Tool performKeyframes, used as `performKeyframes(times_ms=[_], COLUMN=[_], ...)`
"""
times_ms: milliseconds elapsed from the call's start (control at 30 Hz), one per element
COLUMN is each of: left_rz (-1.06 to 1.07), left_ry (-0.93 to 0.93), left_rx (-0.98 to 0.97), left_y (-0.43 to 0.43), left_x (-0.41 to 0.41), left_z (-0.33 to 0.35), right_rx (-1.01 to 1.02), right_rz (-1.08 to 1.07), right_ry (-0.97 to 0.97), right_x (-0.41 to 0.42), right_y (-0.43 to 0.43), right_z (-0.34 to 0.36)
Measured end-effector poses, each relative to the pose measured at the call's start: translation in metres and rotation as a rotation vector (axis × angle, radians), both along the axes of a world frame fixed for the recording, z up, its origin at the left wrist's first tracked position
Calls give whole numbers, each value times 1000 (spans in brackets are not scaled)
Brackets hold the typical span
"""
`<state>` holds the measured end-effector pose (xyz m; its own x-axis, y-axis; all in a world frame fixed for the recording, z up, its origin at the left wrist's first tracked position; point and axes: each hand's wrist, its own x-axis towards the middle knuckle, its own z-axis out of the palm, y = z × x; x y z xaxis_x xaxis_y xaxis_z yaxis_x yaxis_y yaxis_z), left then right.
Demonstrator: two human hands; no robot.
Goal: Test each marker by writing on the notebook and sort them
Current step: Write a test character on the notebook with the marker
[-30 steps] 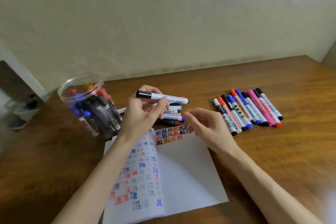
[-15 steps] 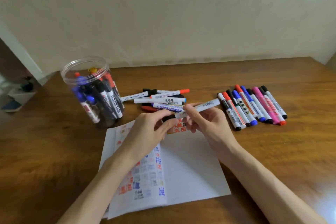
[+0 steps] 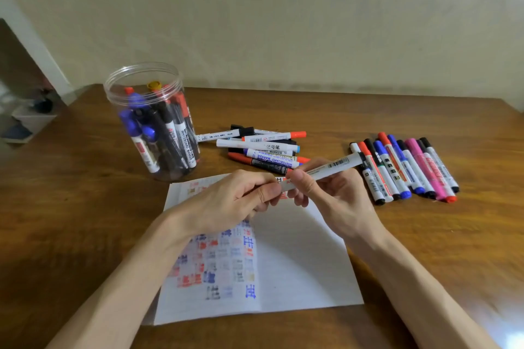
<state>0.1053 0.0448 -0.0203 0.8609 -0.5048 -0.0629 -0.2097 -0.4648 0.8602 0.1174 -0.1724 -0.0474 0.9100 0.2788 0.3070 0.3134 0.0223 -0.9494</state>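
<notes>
Your right hand (image 3: 334,195) pinches a slim white plastic marker (image 3: 329,168) above the notebook (image 3: 297,263), smooth-paged. Your left hand (image 3: 226,201) grips its near end. The row of markers (image 3: 402,170) lies at three o'clock, the clear round jar (image 3: 116,102) at ten.

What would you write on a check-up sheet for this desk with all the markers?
Surface: wooden table, flat.
Job's things: open notebook with coloured test marks; white marker held above it; clear jar holding markers; loose pile of markers beyond the notebook; neat row of markers on the right.
Clutter: nothing seen.
Grips: left hand and right hand both grip the white marker.
Cables: nothing seen.
Surroundings: plain wall behind; blurred things on the floor, far left.
</notes>
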Motion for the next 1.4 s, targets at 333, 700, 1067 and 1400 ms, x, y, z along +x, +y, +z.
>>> performKeyframes(times_ms=[333, 700, 1067, 1400], left_rz=[-73, 118, 202, 207], left_ry=[192, -76, -204, -245], left_rx=[-147, 241, 331, 364], left_y=[34, 21, 12, 11], left_x=[2, 12, 10, 10], left_z=[11, -15, -21, -21], right_rx=[122, -153, -24, -319], right_rz=[-165, -404, -327, -396], right_ry=[-4, 136, 249, 96], right_x=[10, 6, 9, 14], right_y=[-36, -14, -19, -16], right_z=[12, -9, -8, -17])
